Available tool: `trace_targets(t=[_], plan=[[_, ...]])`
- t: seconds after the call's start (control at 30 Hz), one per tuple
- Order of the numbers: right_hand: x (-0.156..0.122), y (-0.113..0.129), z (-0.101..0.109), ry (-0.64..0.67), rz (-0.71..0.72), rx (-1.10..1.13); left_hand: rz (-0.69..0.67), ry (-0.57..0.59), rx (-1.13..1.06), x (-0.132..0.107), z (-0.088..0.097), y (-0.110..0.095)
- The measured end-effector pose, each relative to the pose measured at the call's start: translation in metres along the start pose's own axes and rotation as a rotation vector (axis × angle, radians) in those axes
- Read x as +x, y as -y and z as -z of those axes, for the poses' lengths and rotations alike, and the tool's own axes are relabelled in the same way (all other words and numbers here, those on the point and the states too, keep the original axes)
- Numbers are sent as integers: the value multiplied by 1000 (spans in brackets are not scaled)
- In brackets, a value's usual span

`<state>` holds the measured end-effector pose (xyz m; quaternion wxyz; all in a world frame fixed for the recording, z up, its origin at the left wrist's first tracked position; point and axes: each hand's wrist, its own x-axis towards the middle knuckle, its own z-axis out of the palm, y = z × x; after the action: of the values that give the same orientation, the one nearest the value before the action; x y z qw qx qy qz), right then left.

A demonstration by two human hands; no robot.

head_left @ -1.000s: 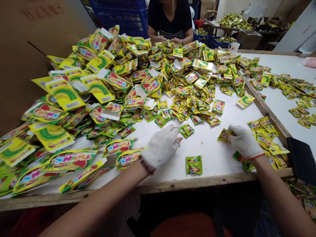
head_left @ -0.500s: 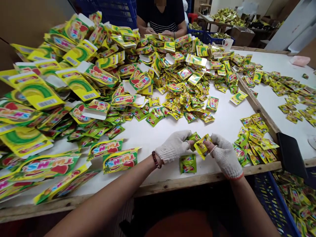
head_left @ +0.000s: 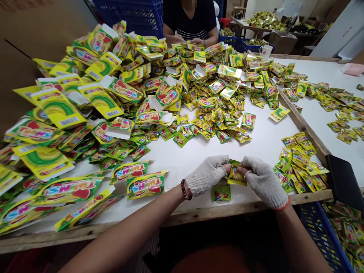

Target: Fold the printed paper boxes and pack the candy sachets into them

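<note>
My left hand [head_left: 209,175], in a white fingerless knit glove, pinches a small green candy packet [head_left: 233,163] at its left side. My right hand [head_left: 265,182], gloved the same way, has its thumb and fingers closed on a yellow candy packet [head_left: 237,179]. The two packets overlap between the hands, and my fingers partly hide them. Just below them, another green packet [head_left: 221,194] lies flat on the white table [head_left: 187,151]. Several yellow and green packets [head_left: 301,163] form a pile to the right of my right hand.
A large heap of printed boxes [head_left: 102,98] and packets covers the left and back. Upright boxes [head_left: 145,185] stand near my left forearm. A wooden divider [head_left: 305,125], black phone-like object [head_left: 344,184] and blue crate [head_left: 324,231] are at right. A person [head_left: 190,22] sits opposite.
The yellow packet has come over the green one, so the two now overlap. My hands are slightly closer together. The whole view has shifted a little.
</note>
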<state>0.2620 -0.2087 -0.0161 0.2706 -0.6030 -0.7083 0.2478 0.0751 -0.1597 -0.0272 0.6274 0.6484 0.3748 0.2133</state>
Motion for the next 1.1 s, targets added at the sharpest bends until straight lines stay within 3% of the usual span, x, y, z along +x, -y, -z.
trace_targets(t=[0.07,0.17,0.27,0.3,0.4,0.5,0.57,0.6,0.7,0.8,0.87,0.93,1.03,1.1], plan=[[0,-1,-3,-26,-5,-9,-53,-52,8,-2,-4,0],[-2,-6,-13,-133,-42,37,-26,-95,64,-3,-7,0],[-4,-10,-26,-271,-109,272,1,-107,152,-4,-6,-2],[-4,-10,-28,-234,-126,385,2,-96,174,-4,-4,-4],[-4,-9,-31,69,-165,618,-7,-9,277,-4,9,-14],[-3,-10,-29,105,-213,543,-33,-95,655,-2,50,-28],[-3,-12,-28,24,-218,444,37,-301,1071,1,94,-35],[-3,-13,-28,-4,-207,413,161,-409,1251,2,119,-38],[-4,-12,-30,-74,-143,372,329,-475,1356,5,189,-37],[-4,-11,-33,-122,-145,383,416,-456,1372,3,225,-29],[-5,-11,-34,-136,-197,423,422,-451,1371,-1,221,-26],[-6,-11,-34,-134,-224,484,357,-467,1369,-6,198,-24],[-8,-8,-36,-219,-212,597,105,-444,1339,-15,136,-21],[-8,-4,-38,-315,-215,662,-90,-330,1295,-21,90,-16]])
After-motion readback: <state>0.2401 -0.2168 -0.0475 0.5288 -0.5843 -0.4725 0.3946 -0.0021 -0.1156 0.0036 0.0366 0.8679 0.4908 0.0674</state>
